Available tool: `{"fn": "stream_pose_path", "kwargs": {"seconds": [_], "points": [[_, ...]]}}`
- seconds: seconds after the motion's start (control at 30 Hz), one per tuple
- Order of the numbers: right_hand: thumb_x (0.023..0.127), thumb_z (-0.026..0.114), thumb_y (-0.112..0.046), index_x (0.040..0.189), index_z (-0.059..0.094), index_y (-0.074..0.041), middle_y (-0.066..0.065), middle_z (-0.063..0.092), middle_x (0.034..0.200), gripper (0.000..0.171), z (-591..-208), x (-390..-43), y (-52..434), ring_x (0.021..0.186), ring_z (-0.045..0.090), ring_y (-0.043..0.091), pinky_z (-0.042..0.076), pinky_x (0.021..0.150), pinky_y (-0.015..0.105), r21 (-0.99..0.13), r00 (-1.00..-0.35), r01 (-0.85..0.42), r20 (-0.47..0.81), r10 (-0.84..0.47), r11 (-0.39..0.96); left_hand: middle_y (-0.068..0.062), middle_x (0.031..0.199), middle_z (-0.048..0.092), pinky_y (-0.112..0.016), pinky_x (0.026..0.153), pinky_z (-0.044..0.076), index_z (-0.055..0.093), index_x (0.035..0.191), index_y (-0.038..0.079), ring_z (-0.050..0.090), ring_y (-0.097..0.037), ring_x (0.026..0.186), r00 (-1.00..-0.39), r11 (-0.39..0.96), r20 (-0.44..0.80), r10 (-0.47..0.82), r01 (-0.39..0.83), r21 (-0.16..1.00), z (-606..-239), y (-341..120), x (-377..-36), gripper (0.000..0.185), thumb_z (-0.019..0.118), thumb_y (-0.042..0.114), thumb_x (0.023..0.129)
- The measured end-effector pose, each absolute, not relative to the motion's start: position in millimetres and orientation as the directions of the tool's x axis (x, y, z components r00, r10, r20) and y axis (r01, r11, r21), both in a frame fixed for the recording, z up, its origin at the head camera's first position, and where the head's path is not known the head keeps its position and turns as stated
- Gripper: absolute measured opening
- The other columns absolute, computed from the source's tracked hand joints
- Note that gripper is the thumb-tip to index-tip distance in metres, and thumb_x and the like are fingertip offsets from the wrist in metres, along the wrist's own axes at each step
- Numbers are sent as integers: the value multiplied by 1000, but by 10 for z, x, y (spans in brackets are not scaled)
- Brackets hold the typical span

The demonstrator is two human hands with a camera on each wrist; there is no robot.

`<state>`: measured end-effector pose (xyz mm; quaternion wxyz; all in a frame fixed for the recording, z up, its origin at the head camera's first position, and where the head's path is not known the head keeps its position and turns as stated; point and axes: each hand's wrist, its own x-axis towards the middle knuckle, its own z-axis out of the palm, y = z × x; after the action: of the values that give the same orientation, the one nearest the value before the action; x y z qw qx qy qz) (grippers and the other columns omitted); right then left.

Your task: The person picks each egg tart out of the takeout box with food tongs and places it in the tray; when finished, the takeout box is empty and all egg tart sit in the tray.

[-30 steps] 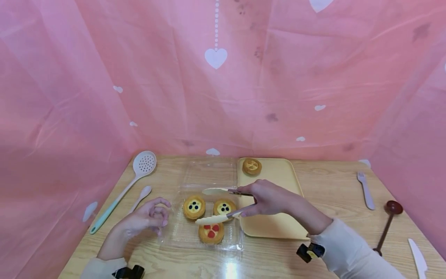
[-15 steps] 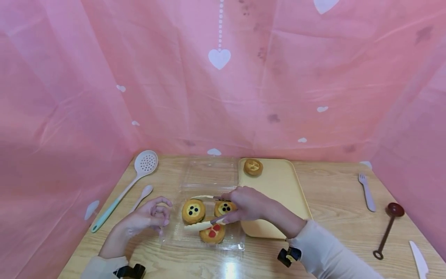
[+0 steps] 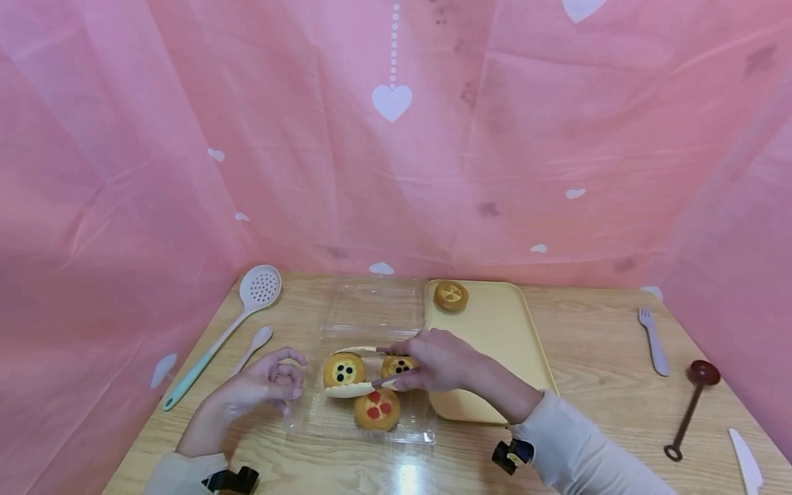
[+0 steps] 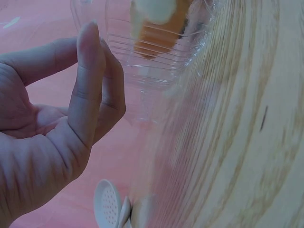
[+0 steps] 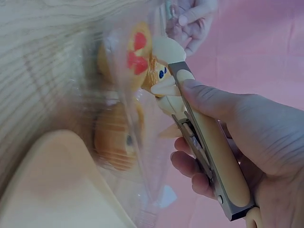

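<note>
My right hand (image 3: pixel 442 361) grips a pair of tongs (image 5: pixel 216 161) with cream-coloured tips, held over a clear plastic container (image 3: pixel 408 434). The tong tips lie on either side of the left blueberry-topped egg tart (image 3: pixel 344 371). A second blueberry-topped tart (image 3: pixel 396 364) sits partly under the hand, and a red-fruit tart (image 3: pixel 377 411) lies nearer the front. My left hand (image 3: pixel 262 385) hovers beside the container's left side, fingers loosely curled with nothing in them; in the left wrist view the thumb (image 4: pixel 88 71) appears near the container's wall, and contact is unclear.
A pale yellow tray (image 3: pixel 495 330) right of the container bears one tart (image 3: pixel 451 295). At left lie a slotted spoon (image 3: pixel 260 287) and a small spoon (image 3: pixel 261 337). A fork (image 3: pixel 654 342), a brown ladle (image 3: pixel 704 372) and a white knife (image 3: pixel 745 459) lie at right.
My right hand has moved left with the tongs, from above the right-hand tart to the left blueberry tart. The tong tips have drawn closer together around it. My left hand stays put.
</note>
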<state>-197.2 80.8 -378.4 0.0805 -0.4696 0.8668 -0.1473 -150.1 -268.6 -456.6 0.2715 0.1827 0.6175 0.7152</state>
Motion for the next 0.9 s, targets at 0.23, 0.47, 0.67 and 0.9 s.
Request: {"fn": "stream_pose_path", "kwargs": {"seconds": [0.23, 0.47, 0.67, 0.9], "points": [[88, 76, -34, 127, 67, -7, 1, 74, 103, 48, -3678, -2000, 867, 59, 52, 5, 45, 52, 25, -335, -560, -784, 19, -828, 522, -4, 90, 59, -29, 62, 59, 40, 123, -4, 62, -14, 75, -784, -81, -81, 615, -165, 983, -4578, -2678, -1496, 39, 59, -12, 90], [87, 77, -33, 125, 68, -7, 2, 72, 113, 47, -3609, -2035, 947, 68, 57, 4, 49, 59, 26, -302, -556, -802, 64, -829, 515, -6, 88, 59, -26, 61, 57, 39, 124, -5, 60, -14, 76, -786, -62, -74, 613, -141, 988, -4597, -2698, -1497, 39, 58, -11, 90], [88, 77, -36, 132, 65, -11, -5, 72, 85, 52, -3564, -2094, 1164, 48, 37, -3, 39, 47, 21, -349, -572, -788, 111, -812, 507, -3, 87, 59, -25, 61, 57, 39, 123, -4, 59, -13, 75, -774, -64, -71, 629, -143, 988, -4615, -2714, -1492, 39, 57, -12, 89], [91, 73, -35, 129, 65, -3, -16, 48, 59, 50, -3382, -2196, 1607, 45, 34, -3, 34, 44, 21, -391, -624, -750, 150, -767, 534, -3, 88, 59, -25, 61, 57, 40, 124, -2, 60, -13, 75, -776, -61, -89, 625, -162, 985, -4603, -2708, -1509, 39, 57, -12, 90]]}}
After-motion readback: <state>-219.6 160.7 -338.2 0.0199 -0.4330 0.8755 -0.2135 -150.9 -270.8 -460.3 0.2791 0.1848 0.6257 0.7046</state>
